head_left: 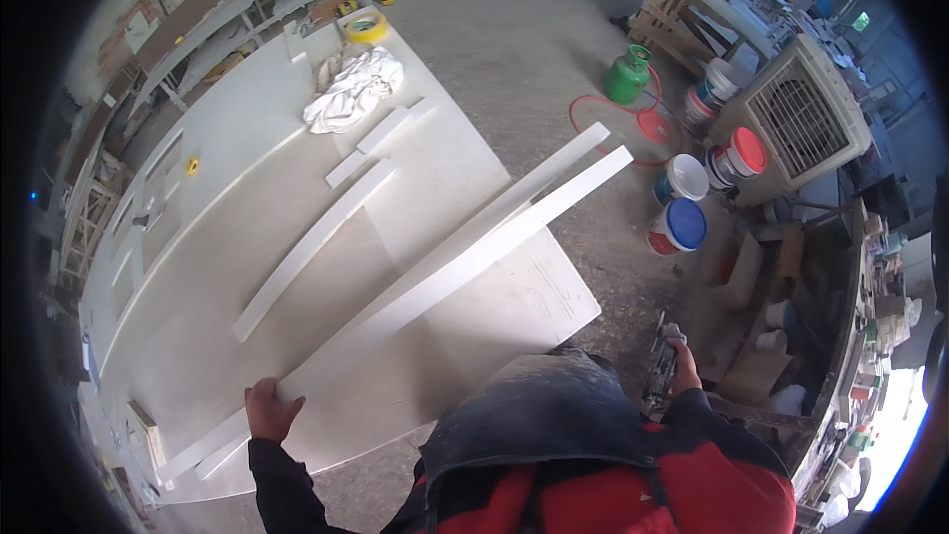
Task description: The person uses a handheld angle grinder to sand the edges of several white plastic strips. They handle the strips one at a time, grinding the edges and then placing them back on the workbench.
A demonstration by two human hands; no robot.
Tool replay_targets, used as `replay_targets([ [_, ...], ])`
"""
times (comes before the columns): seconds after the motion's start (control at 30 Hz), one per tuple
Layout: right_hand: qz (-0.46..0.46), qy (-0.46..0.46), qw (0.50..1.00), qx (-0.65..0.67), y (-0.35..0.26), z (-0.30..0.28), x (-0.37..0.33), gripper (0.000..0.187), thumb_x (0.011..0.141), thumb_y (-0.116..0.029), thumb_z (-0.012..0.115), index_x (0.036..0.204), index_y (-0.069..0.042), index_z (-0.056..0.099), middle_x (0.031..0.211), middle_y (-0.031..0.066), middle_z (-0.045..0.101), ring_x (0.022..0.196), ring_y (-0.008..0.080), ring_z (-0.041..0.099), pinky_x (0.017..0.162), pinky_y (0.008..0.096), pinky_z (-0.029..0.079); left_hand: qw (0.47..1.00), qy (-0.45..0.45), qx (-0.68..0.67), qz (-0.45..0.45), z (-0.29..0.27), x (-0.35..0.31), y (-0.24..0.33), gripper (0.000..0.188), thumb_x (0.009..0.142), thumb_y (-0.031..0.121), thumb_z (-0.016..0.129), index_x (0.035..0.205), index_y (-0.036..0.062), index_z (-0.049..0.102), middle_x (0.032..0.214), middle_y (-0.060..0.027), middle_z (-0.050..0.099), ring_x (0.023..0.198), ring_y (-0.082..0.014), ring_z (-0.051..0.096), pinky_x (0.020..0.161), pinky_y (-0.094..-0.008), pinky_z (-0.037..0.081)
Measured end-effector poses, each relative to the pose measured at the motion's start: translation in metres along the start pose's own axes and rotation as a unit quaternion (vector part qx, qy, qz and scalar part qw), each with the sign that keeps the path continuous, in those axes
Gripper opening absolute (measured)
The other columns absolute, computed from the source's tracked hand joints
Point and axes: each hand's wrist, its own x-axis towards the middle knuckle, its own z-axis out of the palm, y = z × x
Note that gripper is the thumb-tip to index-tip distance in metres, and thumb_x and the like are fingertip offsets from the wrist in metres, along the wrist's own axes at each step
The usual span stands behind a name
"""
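My left hand (272, 410) is closed around the near end of a long white board strip (425, 282), thumb on top. The strip lies slantwise across the large pale work table (554, 277), its far end jutting past the right edge. A second long white strip (539, 170) runs close beside it. Down at my right side, off the table, my right hand (683, 366) is wrapped around a grey hand-held tool (660, 364), whose exact kind I cannot make out. A shorter white strip (316, 249) lies farther left on the table.
A crumpled white cloth (358, 89) and yellow tape roll (367, 28) sit at the table's far end. Right of it on the floor stand a green gas cylinder (628, 75) with a red hose (575, 104), a blue-lidded bucket (678, 226) and an air cooler (806, 114).
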Motion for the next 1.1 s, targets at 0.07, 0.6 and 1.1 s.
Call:
replay_targets([
  [0.07,0.032,-0.001,0.999,-0.001,0.007,-0.015,0.006,0.033,0.095,-0.039,0.064,0.095,-0.007,0.071,0.079,0.0107,0.073,0.067,0.0297,0.071,0.065,0.0426,0.06,1.0,-0.012,-0.005,-0.005,-0.001,0.019,-0.005,0.052,0.067,0.035,0.093,0.1,0.0002,0.072,0.097,-0.0173,0.072,0.096,-0.0376,0.068,0.092,-0.048,0.048],
  [0.6,0.014,0.018,1.0,-0.001,0.015,0.0,-0.041,0.033,0.096,-0.04,0.064,0.093,-0.008,0.069,0.074,0.0087,0.07,0.062,0.0263,0.069,0.06,0.0398,0.058,0.997,-0.03,-0.076,0.001,0.076,0.114,-0.029,0.05,0.07,0.039,0.089,0.097,0.0011,0.072,0.09,-0.0224,0.071,0.088,-0.0448,0.068,0.081,-0.0534,0.055],
  [1.1,0.015,0.019,1.0,-0.02,0.014,0.008,-0.03,0.033,0.096,-0.041,0.065,0.099,-0.009,0.07,0.077,0.0078,0.07,0.065,0.0248,0.069,0.062,0.0394,0.059,0.994,-0.036,-0.097,-0.032,0.075,0.129,-0.009,0.049,0.071,0.032,0.091,0.103,0.0023,0.069,0.114,-0.0199,0.067,0.111,-0.0405,0.063,0.097,-0.0516,0.052],
])
